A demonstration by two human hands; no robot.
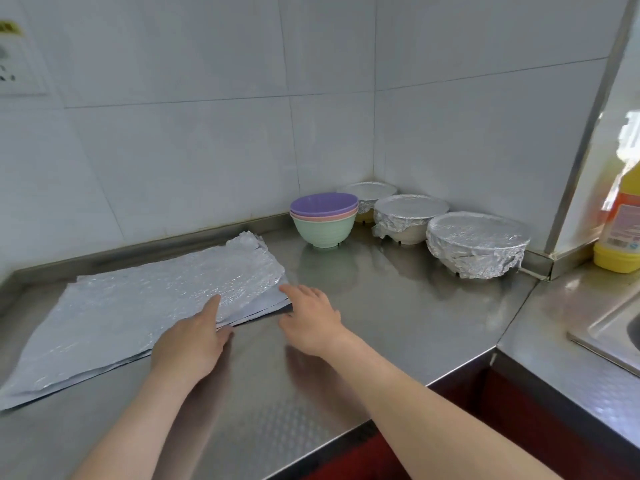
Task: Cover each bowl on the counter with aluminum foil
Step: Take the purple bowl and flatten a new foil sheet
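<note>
Fingers [212,308] of your left hand [192,341]: straight, lying on the near edge of the foil sheet stack [138,306], thumb at the edge, gripping nothing. The stack's long axis runs 8 to 2 o'clock. Your right hand [311,317]: flat and relaxed, fingertips at the stack's right corner. Uncovered nested bowls [323,220] stand at 12 o'clock from the right hand, which is the nearer one. Three foil-covered bowls [478,244] sit beyond, toward 2 o'clock.

Nothing is readable (the yellow bottle [614,258] bears a blurred label).
</note>
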